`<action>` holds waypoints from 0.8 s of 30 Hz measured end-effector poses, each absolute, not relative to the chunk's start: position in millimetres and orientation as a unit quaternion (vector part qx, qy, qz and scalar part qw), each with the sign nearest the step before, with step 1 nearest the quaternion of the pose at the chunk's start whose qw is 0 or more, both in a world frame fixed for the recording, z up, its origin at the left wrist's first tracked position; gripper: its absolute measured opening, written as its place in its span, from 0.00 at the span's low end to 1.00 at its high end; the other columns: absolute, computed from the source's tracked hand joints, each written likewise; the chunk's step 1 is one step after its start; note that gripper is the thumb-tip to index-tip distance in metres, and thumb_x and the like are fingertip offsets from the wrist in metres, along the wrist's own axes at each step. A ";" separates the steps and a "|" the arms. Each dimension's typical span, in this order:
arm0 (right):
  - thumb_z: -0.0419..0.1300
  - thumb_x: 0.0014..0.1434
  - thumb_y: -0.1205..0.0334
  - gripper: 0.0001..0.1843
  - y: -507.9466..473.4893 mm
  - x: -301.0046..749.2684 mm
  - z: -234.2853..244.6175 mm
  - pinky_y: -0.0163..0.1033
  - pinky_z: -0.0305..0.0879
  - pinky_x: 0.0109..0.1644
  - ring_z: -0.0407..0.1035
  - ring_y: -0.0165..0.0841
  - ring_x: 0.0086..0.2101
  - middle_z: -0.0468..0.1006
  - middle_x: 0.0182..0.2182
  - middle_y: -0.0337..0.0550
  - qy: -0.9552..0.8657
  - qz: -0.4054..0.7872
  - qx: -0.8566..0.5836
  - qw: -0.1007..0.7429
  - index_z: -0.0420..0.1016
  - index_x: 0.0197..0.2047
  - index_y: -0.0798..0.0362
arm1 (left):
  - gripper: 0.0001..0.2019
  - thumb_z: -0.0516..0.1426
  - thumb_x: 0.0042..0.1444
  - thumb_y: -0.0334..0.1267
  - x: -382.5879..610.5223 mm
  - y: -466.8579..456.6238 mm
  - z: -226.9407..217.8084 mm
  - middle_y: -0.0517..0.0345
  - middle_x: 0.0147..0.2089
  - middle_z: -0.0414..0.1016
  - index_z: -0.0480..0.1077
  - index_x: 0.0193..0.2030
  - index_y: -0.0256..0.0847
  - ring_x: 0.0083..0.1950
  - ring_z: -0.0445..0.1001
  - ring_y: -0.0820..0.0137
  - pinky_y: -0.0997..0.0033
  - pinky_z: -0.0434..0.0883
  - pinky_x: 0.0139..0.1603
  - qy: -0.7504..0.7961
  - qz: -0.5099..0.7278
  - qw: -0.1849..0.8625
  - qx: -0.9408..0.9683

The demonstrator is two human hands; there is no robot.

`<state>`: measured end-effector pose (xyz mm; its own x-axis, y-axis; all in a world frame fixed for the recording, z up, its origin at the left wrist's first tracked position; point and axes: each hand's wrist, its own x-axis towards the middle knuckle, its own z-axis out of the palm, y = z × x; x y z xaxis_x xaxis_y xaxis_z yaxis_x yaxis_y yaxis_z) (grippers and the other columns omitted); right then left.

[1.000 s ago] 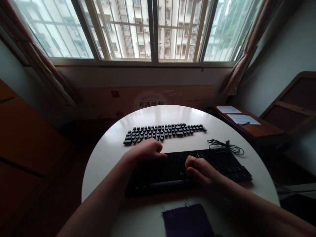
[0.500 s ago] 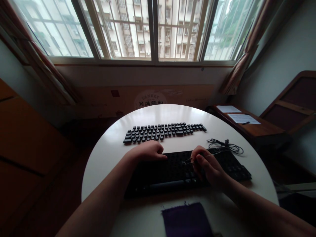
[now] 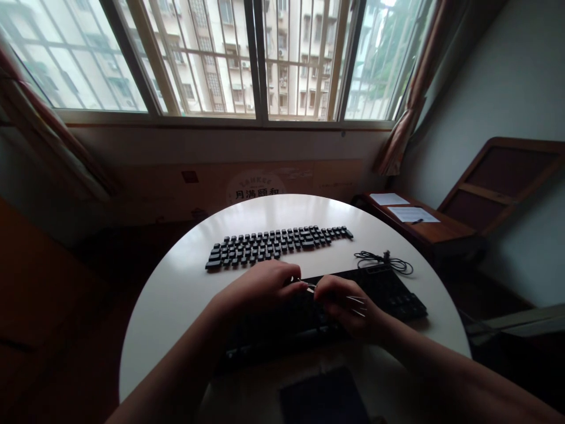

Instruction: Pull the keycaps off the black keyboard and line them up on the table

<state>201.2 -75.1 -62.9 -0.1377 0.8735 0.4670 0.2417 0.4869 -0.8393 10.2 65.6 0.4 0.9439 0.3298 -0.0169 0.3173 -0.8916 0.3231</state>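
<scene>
A black keyboard lies on the white round table under both hands; many of its keys are hidden by them. My right hand is closed around a thin metal wire keycap puller, whose prongs stick out to the right of the fingers. Its other end shows between the two hands. My left hand is bent in a pinch at that end, thumb and forefinger close together. Whatever lies between those fingertips is too small and dark to make out. Behind the keyboard, loose black keycaps stand in staggered rows.
A coiled black cable lies by the keyboard's back right corner. A dark purple cloth is at the table's near side. The round table faces a window. Papers and a pen rest on a wooden chair at right.
The puller has turned in my right hand, its prongs now pointing right. My hands have come together above the keyboard, the left closing into a pinch. The view has shifted slightly.
</scene>
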 end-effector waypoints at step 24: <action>0.55 0.66 0.68 0.15 -72.3 205.2 -66.6 0.36 0.67 0.32 0.70 0.32 0.29 0.74 0.36 0.44 -0.777 -0.024 -0.463 0.426 0.71 0.55 0.48 | 0.16 0.54 0.64 0.49 17.1 54.6 0.1 0.61 0.31 0.70 0.72 0.38 0.37 0.31 0.65 0.72 0.74 0.60 0.30 0.108 0.017 0.330 0.938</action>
